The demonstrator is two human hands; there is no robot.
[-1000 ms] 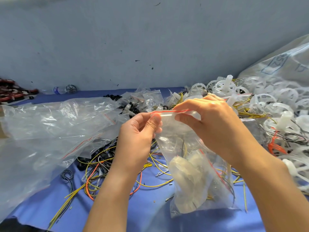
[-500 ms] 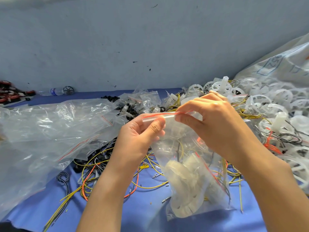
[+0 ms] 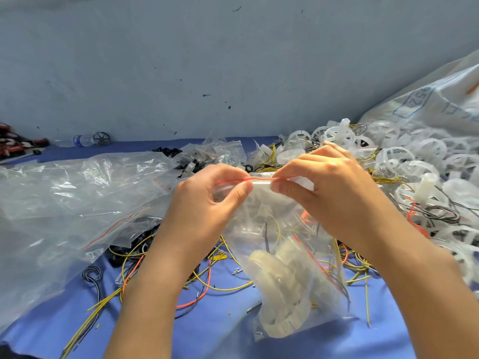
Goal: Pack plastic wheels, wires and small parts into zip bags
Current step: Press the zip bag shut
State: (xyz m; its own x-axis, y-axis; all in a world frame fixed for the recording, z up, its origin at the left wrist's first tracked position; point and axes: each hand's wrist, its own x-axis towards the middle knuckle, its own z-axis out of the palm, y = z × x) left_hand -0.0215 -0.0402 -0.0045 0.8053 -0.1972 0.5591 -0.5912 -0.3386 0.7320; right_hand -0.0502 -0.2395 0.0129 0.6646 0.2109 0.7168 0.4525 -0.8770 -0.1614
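Note:
A clear zip bag with a red zip line hangs in the middle of the view, holding white plastic wheels and a few wires. My left hand pinches the left part of the zip strip between thumb and fingers. My right hand pinches the strip just to its right, the two thumbs close together. Loose yellow, orange and black wires lie on the blue cloth under the bag. A heap of white wheels fills the right side.
A pile of large clear plastic bags covers the left. Small zip bags and black parts lie at the back centre. A bottle and dark wheel stand by the grey wall; a white sack rises at right.
My left hand has slid left along the zip strip, away from the right hand, and more of the red line shows between them. The bag has shifted slightly lower left.

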